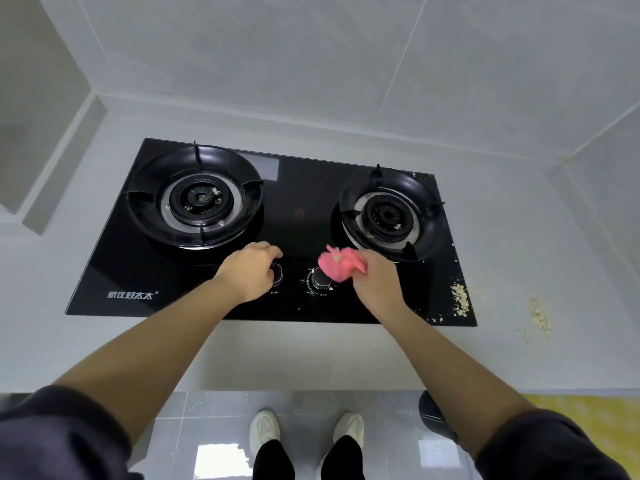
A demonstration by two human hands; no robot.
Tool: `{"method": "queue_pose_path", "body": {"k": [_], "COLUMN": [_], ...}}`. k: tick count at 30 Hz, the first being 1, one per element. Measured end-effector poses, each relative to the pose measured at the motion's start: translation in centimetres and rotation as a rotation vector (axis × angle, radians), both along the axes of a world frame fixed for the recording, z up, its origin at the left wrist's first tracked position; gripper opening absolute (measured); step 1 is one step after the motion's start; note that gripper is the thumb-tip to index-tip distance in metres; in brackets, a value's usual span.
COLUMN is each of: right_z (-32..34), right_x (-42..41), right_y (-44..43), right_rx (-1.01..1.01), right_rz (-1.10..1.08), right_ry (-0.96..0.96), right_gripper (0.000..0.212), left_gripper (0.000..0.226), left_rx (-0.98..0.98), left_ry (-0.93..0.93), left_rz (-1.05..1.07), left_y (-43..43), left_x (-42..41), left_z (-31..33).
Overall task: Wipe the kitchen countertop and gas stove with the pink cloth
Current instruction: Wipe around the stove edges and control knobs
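While the grey countertop (311, 355) runs under both my forearms, the black gas stove (301, 188) sits beneath my hands. Left hand (251, 271) curls over the left knob (278, 274). Right hand (375, 282) grips the bunched pink cloth (341, 266), just above the right knob (320, 279). Step, as I judge it: wiping the control strip. Crumbs (460, 301) lie right of my right hand; the next move probably calls for a flattened cloth swept that way.

gas stove (294, 202) on countertop (519, 237) — crumbs (460, 299) right
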State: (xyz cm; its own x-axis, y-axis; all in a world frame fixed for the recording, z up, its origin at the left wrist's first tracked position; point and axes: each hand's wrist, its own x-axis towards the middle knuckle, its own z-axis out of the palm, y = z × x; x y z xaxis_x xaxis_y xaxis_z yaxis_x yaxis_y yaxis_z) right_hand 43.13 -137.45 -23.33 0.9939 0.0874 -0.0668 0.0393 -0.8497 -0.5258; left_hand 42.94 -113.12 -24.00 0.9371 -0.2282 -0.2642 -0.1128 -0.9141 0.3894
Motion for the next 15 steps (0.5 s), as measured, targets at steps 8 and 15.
{"method": "queue_pose_path", "body": {"k": [8, 15], "right_z": [-0.6, -1.9], "right_x": [6.3, 5.7], "right_y": [5.5, 4.4], "right_rx": [-0.197, -0.169], "right_rz": [0.294, 0.104], "right_ry": [0.390, 0.339], "right_gripper": [0.029, 0.020], "left_gripper": [0.057, 0.059], "left_rx": [-0.103, -0.104], "left_ry": [0.016, 0.016], "left_rz": [0.050, 0.038], "left_y": [-0.3, 0.0], "left_x": [-0.6, 0.0], "left_z": [-0.6, -0.3]}}
